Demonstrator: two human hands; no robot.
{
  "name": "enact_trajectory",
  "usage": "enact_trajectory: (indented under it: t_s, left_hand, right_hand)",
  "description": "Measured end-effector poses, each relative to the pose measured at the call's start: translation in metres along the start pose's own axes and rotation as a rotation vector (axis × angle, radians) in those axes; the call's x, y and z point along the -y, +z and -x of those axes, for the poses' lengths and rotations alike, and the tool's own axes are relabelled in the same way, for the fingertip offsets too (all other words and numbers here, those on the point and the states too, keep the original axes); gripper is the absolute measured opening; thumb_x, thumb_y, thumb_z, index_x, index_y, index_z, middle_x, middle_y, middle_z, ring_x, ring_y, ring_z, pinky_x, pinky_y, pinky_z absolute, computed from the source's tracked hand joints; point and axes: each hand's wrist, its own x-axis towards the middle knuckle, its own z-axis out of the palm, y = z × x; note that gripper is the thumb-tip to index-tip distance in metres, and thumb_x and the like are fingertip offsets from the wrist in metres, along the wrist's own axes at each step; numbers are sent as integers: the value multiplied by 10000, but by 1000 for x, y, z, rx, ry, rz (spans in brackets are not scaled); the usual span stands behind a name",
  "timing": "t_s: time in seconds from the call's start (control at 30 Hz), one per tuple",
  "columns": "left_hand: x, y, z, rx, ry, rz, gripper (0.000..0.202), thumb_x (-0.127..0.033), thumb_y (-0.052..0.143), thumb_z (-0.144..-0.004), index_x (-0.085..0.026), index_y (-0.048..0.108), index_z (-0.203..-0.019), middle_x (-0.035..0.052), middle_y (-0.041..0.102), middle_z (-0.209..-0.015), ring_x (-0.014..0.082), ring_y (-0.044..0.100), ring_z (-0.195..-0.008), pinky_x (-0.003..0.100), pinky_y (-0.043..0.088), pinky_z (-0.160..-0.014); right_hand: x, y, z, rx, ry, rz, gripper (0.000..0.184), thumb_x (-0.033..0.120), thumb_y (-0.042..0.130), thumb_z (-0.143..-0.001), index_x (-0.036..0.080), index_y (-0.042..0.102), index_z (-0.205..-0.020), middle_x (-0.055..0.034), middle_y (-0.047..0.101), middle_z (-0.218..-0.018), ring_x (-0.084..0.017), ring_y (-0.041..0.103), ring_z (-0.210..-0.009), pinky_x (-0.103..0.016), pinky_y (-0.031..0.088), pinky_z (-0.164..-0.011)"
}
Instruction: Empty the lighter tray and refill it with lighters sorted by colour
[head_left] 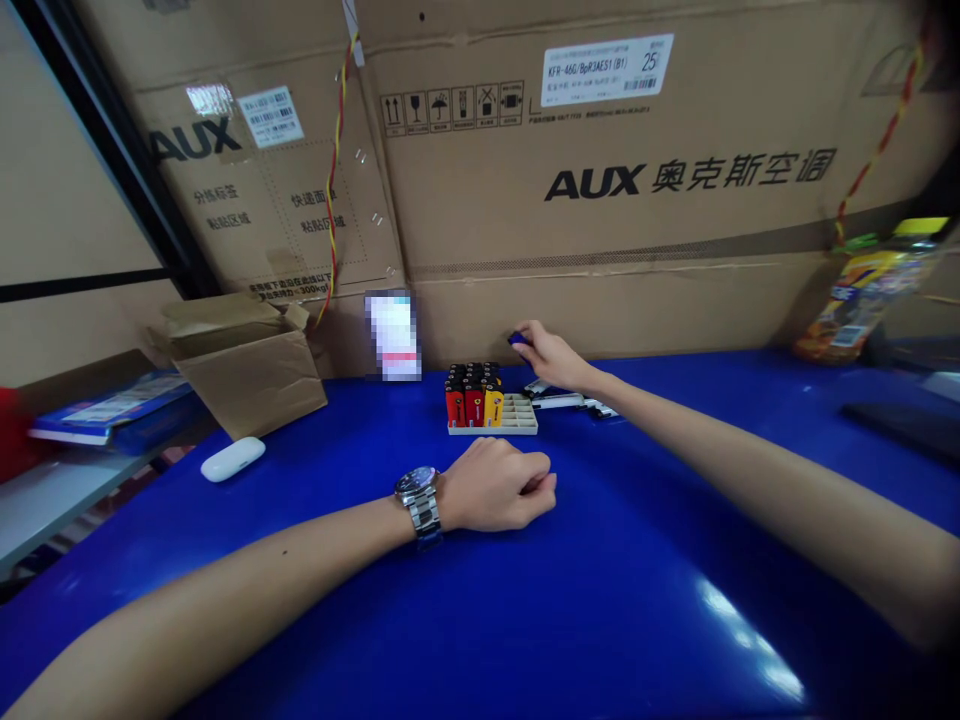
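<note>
Right hand [551,357] pinching a small dark blue object [516,339] just beyond a beige tray [511,415] of red and yellow lighters [474,405]

The left hand [495,487], wearing a steel wristwatch [418,497], is resting curled on the blue table [675,560] at lower center. A white earbud case [232,459] is lying left of center, near an open cardboard box [251,375], while a large AUX carton [600,180] is standing across the top of the frame.

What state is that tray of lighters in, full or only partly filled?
Partly filled: red and yellow disposable lighters stand upright in the left of the pale ribbed plastic tray, while its right compartments hold none.
</note>
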Motion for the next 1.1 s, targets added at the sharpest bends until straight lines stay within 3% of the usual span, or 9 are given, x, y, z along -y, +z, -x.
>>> enact_trajectory:
  t_s: [0.13, 0.27, 0.37, 0.47, 0.6, 0.9, 1.1]
  left_hand:
    - [0, 0, 0, -1, 4, -6, 313, -254, 447, -841, -171, 449, -539, -48, 387, -450, 77, 319, -416, 241, 227, -463]
    - [0, 0, 0, -17, 13, -22, 321, -261, 442, -851, -170, 473, -544, -40, 425, -454, 81, 356, -418, 246, 246, -467]
    - [0, 0, 0, -14, 15, -24, 315, -256, 445, -851, -167, 486, -552, -36, 445, -457, 79, 371, -421, 242, 259, -472]
    - [0, 0, 0, 7, 12, -11, 305, -249, 453, -846, -162, 488, -557, -35, 455, -458, 74, 371, -419, 235, 257, -474]
    - [0, 0, 0, 10, 11, 0, 304, -249, 454, -845, -160, 484, -556, -39, 435, -448, 72, 348, -412, 234, 237, -463]
    - [0, 1, 0, 6, 18, -9, 315, -252, 439, -855, -160, 489, -558, -36, 436, -454, 76, 358, -416, 236, 241, -459]
    - [-1, 0, -1, 6, 23, -24, 315, -251, 437, -856, -163, 495, -559, -42, 418, -446, 76, 326, -406, 244, 229, -450]
  right_hand:
    - [19, -9, 22, -93, 2, -168, 218, 390, 351, -941, 204, 424, -854, -65, 574, -800, -194, 546, -742, -335, 429, -697]
    - [47, -13, 60, -54, 47, -707, 219, 462, 355, -945, 244, 335, -949, 2, 552, -780, -115, 523, -568, -279, 445, -560]
    - [62, -9, 81, -20, 229, -964, 269, 515, 433, -904, 269, 370, -993, 67, 448, -622, -85, 392, -437, -201, 300, -380]
    - [66, -4, 88, 83, 416, -1134, 411, 624, 385, -870, 223, 470, -838, 65, 378, -532, -72, 296, -396, -184, 189, -334]
    - [63, -1, 87, 225, 578, -1191, 515, 650, 344, -844, 202, 408, -600, 56, 330, -450, -58, 226, -349, -190, 129, -323]
    - [65, -4, 91, 101, 586, -1059, 402, 425, 228, -866, 211, 422, -587, 38, 336, -411, -77, 247, -312, -205, 170, -298]
    - [67, -4, 89, 160, 706, -1107, 477, 554, 274, -868, 204, 419, -578, 48, 322, -417, -60, 227, -319, -194, 137, -311]
